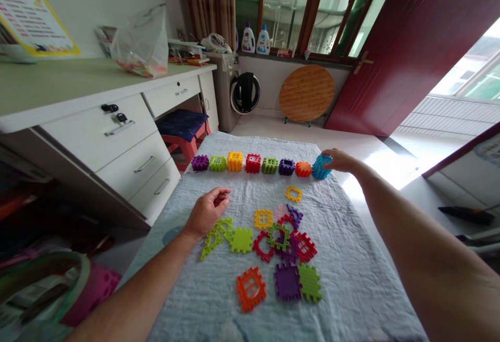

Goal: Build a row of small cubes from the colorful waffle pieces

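Observation:
A row of coloured block cubes crosses the far part of the cloth-covered table [344, 274], from a purple cube [200, 163] on the left to a blue block [321, 167] at the right end. My right hand [338, 160] is closed on the blue block, beside the orange block [303, 169]. My left hand [209, 209] hovers over the left part of the cloth with fingers curled together and nothing visible in them, just above light green pieces [214, 236]. Loose flat pieces lie nearer, among them a purple square [288, 282] and an orange window piece [251, 289].
On the left stands a white desk with drawers [128, 138] and a plastic bag [142, 45] on top. A stool [183, 125] is tucked beside it. Behind are a washing machine [226, 92], a round wooden board [307, 93] and a red door [390, 45].

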`<action>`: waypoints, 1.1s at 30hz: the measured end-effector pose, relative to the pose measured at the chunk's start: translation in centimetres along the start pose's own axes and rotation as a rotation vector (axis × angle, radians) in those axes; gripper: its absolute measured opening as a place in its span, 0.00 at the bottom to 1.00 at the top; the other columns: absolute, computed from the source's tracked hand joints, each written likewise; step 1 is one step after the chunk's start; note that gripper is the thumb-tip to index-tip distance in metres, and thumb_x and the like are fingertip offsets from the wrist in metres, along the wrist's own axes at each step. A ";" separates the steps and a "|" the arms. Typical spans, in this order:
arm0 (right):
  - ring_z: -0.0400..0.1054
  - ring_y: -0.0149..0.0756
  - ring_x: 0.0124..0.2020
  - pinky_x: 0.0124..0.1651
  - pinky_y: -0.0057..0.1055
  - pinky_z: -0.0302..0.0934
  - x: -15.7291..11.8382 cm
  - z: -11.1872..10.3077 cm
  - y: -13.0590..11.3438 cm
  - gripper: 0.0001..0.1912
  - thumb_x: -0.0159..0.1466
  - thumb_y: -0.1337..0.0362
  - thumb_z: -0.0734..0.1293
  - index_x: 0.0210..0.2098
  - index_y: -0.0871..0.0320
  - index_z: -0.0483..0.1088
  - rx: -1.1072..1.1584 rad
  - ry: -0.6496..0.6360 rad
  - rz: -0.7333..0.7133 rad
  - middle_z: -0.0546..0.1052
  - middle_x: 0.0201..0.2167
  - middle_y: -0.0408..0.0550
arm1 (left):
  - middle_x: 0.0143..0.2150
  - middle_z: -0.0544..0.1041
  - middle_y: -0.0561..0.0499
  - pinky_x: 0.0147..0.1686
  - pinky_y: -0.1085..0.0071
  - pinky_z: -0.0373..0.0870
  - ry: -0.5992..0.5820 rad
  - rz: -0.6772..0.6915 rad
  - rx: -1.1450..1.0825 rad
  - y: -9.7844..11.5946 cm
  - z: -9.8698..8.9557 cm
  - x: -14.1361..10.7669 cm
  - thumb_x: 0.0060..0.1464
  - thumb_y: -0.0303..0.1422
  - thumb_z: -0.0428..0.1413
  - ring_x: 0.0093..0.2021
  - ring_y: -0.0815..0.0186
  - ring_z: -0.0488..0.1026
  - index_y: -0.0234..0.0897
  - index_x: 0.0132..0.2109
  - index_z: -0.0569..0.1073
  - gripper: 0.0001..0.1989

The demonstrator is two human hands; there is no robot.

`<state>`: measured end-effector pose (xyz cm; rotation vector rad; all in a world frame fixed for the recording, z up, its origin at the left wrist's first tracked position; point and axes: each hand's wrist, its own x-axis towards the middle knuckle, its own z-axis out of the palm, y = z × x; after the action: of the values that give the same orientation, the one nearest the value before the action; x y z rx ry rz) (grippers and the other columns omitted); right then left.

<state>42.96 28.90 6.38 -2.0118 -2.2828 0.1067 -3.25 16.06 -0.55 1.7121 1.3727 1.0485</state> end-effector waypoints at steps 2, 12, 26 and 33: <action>0.67 0.52 0.45 0.48 0.48 0.61 0.1 0.0 0.1 0.27 0.46 0.62 0.71 0.47 0.58 0.73 0.021 -0.005 0.006 0.73 0.41 0.56 | 0.35 0.78 0.49 0.38 0.69 0.72 0.001 -0.001 -0.001 0.0 0.0 0.0 0.51 0.37 0.54 0.36 0.64 0.75 0.35 0.44 0.72 0.15; 0.67 0.54 0.46 0.49 0.50 0.61 0.0 0.3 0.2 0.25 0.45 0.64 0.71 0.44 0.58 0.72 0.082 -0.003 0.020 0.73 0.40 0.56 | 0.35 0.78 0.49 0.38 0.69 0.72 -0.008 -0.005 0.006 0.0 0.0 -0.1 0.51 0.37 0.54 0.36 0.64 0.75 0.35 0.45 0.72 0.15; 0.67 0.44 0.44 0.44 0.41 0.64 -9.2 2.4 -8.6 0.21 0.56 0.59 0.64 0.49 0.55 0.67 0.404 0.371 0.008 0.69 0.47 0.54 | 0.34 0.77 0.50 0.38 0.70 0.71 -0.015 0.029 -0.014 -0.2 0.1 -0.1 0.51 0.36 0.54 0.36 0.65 0.74 0.35 0.44 0.72 0.14; 0.67 0.43 0.44 0.49 0.40 0.59 -11.0 6.4 -14.5 0.17 0.58 0.60 0.64 0.45 0.60 0.70 0.301 0.184 -0.138 0.73 0.43 0.54 | 0.32 0.76 0.51 0.36 0.72 0.71 0.015 0.041 -0.038 -0.2 0.1 -0.1 0.50 0.36 0.54 0.33 0.66 0.74 0.34 0.43 0.72 0.14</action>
<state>29.26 16.19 1.47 -1.6414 -2.1358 0.2292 -3.23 15.96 -0.80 1.7141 1.3236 1.1053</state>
